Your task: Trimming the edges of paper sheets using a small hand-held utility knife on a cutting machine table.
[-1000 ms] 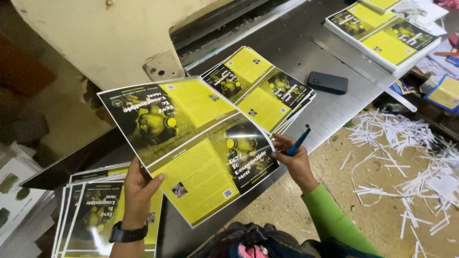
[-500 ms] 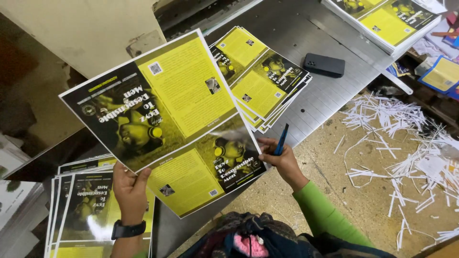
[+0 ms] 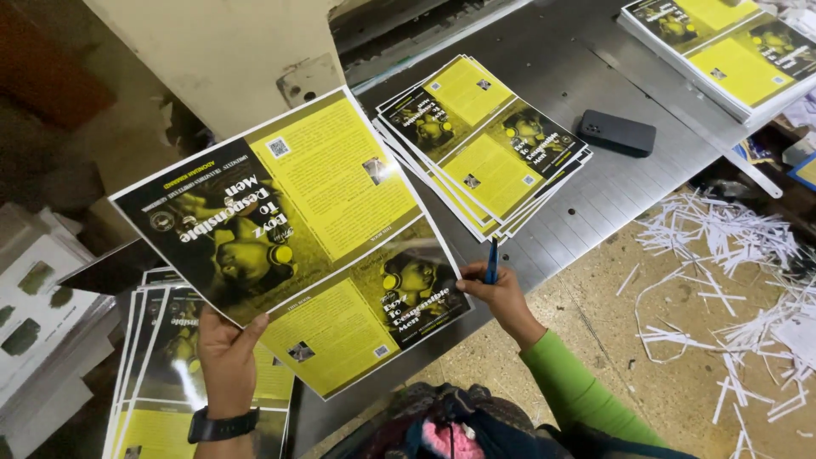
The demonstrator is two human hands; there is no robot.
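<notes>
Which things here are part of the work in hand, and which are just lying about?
In hand:
left hand holding printed sheets
right hand holding a blue pen
stack of sheets on the metal table

Lying about:
black phone
paper strips on the floor

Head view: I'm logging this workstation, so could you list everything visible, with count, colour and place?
Printed sheets in hand: two or more, yellow and black, held up at centre left.
Fanned stack of sheets: one, yellow and black, on the metal table.
Neat stack of sheets: one, yellow and black, top right of the table.
Lower pile of sheets: one, yellow and black, bottom left below the held sheets.
Phone: one, dark, face down on the table right of the fanned stack.
Paper strips: many, white, scattered on the floor at right.
Pen: one, blue, in the right hand.
Watch: one, black, on the left wrist.
Left hand: holds the sheets' lower edge.
Right hand: green sleeve, grips the pen and touches the sheets' corner.
</notes>
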